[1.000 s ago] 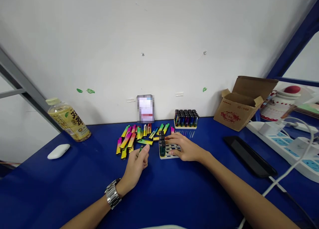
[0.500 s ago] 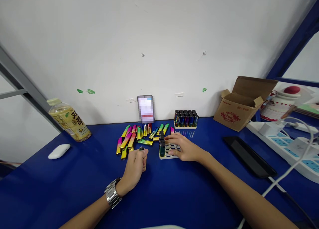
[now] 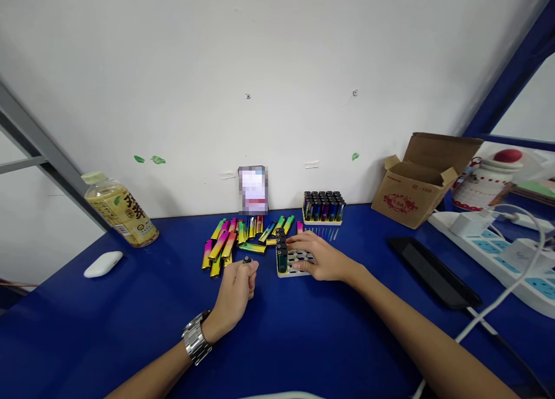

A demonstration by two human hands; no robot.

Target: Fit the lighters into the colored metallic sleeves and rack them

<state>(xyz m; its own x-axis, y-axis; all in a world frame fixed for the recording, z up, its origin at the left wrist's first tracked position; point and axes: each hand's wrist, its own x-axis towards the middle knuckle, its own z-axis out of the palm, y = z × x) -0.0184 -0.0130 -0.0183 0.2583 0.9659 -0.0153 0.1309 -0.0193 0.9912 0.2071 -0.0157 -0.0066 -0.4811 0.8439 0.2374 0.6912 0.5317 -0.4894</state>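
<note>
My left hand (image 3: 236, 286) is closed around a battery-like cylinder (image 3: 247, 259), and only its black end shows above the fist. To its right, a white rack (image 3: 295, 273) with rows of holes sits on the table. Several similar dark green cylinders (image 3: 282, 261) with black tops stand upright in the rack's left column. My right hand (image 3: 318, 257) grips the rack from the right, thumb at the near side and fingers at the far side, covering part of the holes. Behind the left hand lies a loose pile of shiny pink, green and gold flat cases (image 3: 219, 244).
A second rack (image 3: 323, 221) full of black-topped cylinders stands by the wall, with small thin pieces (image 3: 327, 233) before it. A phone (image 3: 254, 191) leans there. Left are a drink bottle (image 3: 125, 211) and white case (image 3: 103, 264); right, a cardboard box (image 3: 403, 196), black device (image 3: 433, 272) and power strip (image 3: 498, 260).
The cylinder's end shows a little more upright in my left fist. My right hand and the rack have stayed in place.
</note>
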